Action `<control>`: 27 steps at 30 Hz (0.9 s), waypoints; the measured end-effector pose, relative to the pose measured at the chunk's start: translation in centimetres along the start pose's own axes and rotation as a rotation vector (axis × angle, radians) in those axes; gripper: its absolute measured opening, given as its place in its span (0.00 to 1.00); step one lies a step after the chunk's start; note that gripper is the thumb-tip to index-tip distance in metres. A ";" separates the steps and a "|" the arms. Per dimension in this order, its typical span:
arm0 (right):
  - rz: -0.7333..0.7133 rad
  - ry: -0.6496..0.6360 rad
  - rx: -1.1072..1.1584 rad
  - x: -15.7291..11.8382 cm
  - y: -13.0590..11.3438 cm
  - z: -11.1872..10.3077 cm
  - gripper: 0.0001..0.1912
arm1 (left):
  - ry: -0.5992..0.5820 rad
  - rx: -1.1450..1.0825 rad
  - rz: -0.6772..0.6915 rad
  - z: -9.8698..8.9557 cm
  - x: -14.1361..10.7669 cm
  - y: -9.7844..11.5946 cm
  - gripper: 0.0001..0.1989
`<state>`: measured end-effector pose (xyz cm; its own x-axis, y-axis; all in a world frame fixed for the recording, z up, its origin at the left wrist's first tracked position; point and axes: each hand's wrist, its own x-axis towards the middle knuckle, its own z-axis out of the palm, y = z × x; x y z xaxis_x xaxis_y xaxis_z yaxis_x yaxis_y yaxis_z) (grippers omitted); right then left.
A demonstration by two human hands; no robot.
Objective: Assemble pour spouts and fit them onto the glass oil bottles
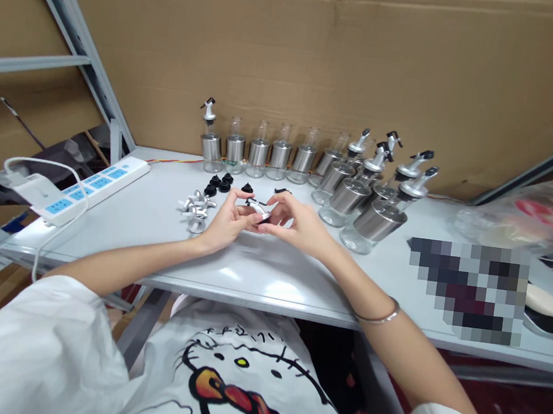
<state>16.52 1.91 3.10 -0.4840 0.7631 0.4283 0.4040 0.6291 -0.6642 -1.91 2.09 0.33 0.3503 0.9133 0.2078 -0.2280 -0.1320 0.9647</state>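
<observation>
Head view: left hand point(231, 220) and right hand point(297, 223), each grip narrowed to a pinch, share a silver-and-black spout point(259, 209) above the bench point(268, 278). Steadying one end while working the other squarely should help.

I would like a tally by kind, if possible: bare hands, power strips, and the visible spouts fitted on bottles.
Bare hands (left hand, right hand): 2
Power strip: 1
Visible spouts fitted on bottles: 6
Total: 9

Workshop, grey bench point(267, 283), cardboard wall point(255, 50), bottles point(281, 154)
</observation>
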 end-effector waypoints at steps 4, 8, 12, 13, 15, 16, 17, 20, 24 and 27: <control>0.021 -0.011 -0.010 0.0 0.2 0.3 0.17 | -0.001 0.028 -0.011 0.1 -0.1 0.1 0.32; 0.027 0.017 -0.053 0.0 0.1 0.1 0.17 | -0.029 0.090 0.019 -0.1 0.0 0.2 0.28; 0.018 0.057 -0.111 0.0 -0.2 -0.2 0.17 | -0.028 0.206 0.077 -0.7 0.2 0.2 0.22; 0.015 0.058 -0.116 0.0 -0.2 -0.3 0.17 | -0.028 0.247 0.097 -0.8 0.3 0.1 0.20; 0.004 0.045 -0.123 0.0 -0.1 -0.4 0.18 | -0.032 0.357 0.149 -1.1 0.3 0.2 0.17; -0.007 0.034 -0.128 0.0 -0.1 -0.4 0.19 | -0.036 0.420 0.178 -1.2 0.2 0.2 0.16; -0.021 0.019 -0.138 0.0 -0.1 -0.3 0.19 | -0.038 0.486 0.207 -1.3 0.2 0.2 0.14; -0.048 -0.020 -0.170 -0.1 -0.1 -0.2 0.20 | -0.040 0.676 0.268 -1.6 0.1 0.2 0.12; -0.034 -0.060 -0.210 -0.2 -0.3 -0.2 0.21 | -0.060 0.943 0.339 -2.0 0.0 0.2 0.10; -0.038 -0.101 -0.276 -0.2 -0.5 -0.1 0.21 | -0.066 1.159 0.421 -2.2 0.0 0.2 0.10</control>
<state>16.50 1.40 3.42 -0.5719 0.7283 0.3775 0.5735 0.6840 -0.4508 -3.99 2.96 0.20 0.4973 0.7003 0.5120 0.5939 -0.7051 0.3875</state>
